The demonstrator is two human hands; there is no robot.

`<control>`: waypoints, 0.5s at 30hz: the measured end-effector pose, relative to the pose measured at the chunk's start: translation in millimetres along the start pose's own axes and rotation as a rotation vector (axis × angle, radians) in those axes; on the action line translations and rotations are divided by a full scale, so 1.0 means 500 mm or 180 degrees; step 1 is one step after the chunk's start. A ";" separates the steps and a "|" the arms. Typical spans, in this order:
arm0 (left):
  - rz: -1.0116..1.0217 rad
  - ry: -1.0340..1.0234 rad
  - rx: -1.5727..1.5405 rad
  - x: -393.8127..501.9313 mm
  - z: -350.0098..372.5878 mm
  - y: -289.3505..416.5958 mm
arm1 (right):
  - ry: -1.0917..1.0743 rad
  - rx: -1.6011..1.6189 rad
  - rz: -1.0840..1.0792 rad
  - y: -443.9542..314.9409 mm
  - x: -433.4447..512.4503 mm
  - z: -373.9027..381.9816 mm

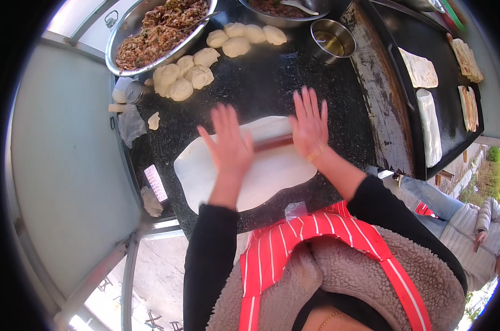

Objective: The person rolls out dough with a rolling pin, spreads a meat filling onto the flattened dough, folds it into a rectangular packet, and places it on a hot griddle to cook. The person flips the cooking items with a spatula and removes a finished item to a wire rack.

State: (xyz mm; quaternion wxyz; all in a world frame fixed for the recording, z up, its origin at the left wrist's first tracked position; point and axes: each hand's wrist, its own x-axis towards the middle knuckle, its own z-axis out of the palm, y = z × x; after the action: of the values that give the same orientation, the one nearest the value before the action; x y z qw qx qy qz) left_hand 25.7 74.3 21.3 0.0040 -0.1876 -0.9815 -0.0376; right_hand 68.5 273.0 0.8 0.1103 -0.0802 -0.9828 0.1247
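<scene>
A thin, wide sheet of dough (276, 176) lies on the black speckled worktop (266, 87) in front of me. Across it runs a brown wooden rolling pin (273, 143), whose ends are hidden under my hands. My left hand (230, 145) is blurred, palm down over the pin's left end with its fingers spread. Over the right end, my right hand (310, 126) lies flat, fingers stretched forward past the dough's edge. Neither hand's fingers curl around the pin.
Several dough balls (236, 46) sit beyond the sheet. Behind them stand a metal basin of meat filling (161, 33), a second filling bowl (274, 10) and an oil pot (333, 41). At right, a griddle (448, 107) holds flatbreads (419, 68); a person (469, 231) is beyond it.
</scene>
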 end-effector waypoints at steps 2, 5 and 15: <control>0.0223 -0.0370 0.0001 0.005 -0.011 0.009 | -0.0476 -0.0243 -0.0105 0.017 -0.033 0.008; 0.0126 0.0419 0.0205 0.041 -0.002 0.008 | 0.0063 0.0216 0.0004 0.025 0.029 0.031; -0.0056 0.0733 0.0328 0.140 0.027 0.018 | 0.0395 0.0193 -0.0182 0.050 0.156 0.044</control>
State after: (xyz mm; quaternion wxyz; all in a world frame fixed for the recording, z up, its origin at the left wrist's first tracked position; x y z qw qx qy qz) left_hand -36.2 109.4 10.1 0.1259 -0.1729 -0.9768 -0.0084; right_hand -8.3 306.4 -11.2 0.1769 -0.0563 -0.9717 0.1460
